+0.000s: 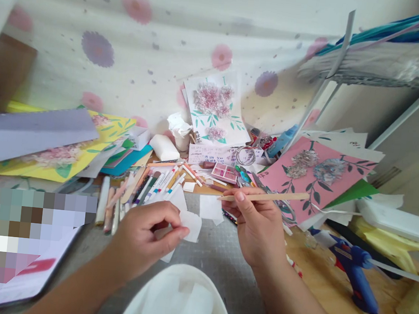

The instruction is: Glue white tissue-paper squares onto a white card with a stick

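My left hand [150, 230] is closed in a pinch, thumb against curled fingers, at a thin piece of white paper [191, 226] that shows beyond the fingertips. Part of that paper is hidden by the fingers. Between the thumb and fingers of my right hand [260, 223] is a flat wooden craft stick [279, 198], held nearly level with its narrow tip pointing left. Under that tip, another white paper square [210, 207] lies on the grey cutting mat [218, 256]. Close to me stands a white tub [131, 312] with thin white sheets [191, 306] inside.
Several markers [162, 184] lie behind my left hand. A small pink palette [224, 173] sits at the back. On the right are a pink flower picture [312, 186] and a blue glue gun [357, 270]. A tablet, partly blurred out [59, 251], lies at the left.
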The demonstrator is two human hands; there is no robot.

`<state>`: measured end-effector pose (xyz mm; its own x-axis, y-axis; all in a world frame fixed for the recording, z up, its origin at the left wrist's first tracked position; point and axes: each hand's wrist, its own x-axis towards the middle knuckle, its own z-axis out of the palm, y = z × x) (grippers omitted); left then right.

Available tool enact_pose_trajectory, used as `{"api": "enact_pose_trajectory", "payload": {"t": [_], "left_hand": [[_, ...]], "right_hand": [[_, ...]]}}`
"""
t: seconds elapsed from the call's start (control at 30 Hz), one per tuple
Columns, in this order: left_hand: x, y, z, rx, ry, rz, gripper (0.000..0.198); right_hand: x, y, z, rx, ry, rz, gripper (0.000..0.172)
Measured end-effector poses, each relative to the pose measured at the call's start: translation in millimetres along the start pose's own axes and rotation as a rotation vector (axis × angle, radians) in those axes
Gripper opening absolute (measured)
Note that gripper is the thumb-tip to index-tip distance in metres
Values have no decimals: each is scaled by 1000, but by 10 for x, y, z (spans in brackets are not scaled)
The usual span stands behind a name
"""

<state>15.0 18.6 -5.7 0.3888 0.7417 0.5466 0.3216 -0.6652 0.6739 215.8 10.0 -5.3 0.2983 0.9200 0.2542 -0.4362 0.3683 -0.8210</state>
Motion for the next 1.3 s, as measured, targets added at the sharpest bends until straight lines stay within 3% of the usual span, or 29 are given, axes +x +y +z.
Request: {"api": "enact_pose_trajectory", "payload": {"t": [0.13,0.2,0.33,0.47,0.53,0.63,0.7,0.77,0.9,1.07,1.3], "left_hand": [[-2,53,-87,-107,-44,-27,20],[-4,109,-159,-234,-173,-15,19],[10,268,-288,-329,-583,49,11],[37,326,-336,-284,-704,32,19],[34,267,-310,-222,-641,-23,14],[10,135,-214,-144,-325,-221,4],[-2,79,-134,-205,-208,-352,22],[-3,72,-66,-302,-205,-415,35],[16,138,-1,-353,-154,-416,14],[26,159,-9,-391,-119,-361,11],[7,118,7,-548,-121,-390,9]], "right_hand": [[29,-18,-23,27,35,0,14],[38,-24,-30,47,25,23,15],[19,-30,-12,86,-75,78,15],[-36,-39,31,82,-135,111,16],[-67,-35,41,74,-165,113,15],[-118,-6,36,66,-249,72,10],[-158,21,29,43,-328,15,3],[-199,39,32,1,-388,-55,4],[-256,29,57,-84,-409,-147,8],[-239,5,39,11,-430,-74,6],[-235,14,25,26,-465,-76,8]]}}
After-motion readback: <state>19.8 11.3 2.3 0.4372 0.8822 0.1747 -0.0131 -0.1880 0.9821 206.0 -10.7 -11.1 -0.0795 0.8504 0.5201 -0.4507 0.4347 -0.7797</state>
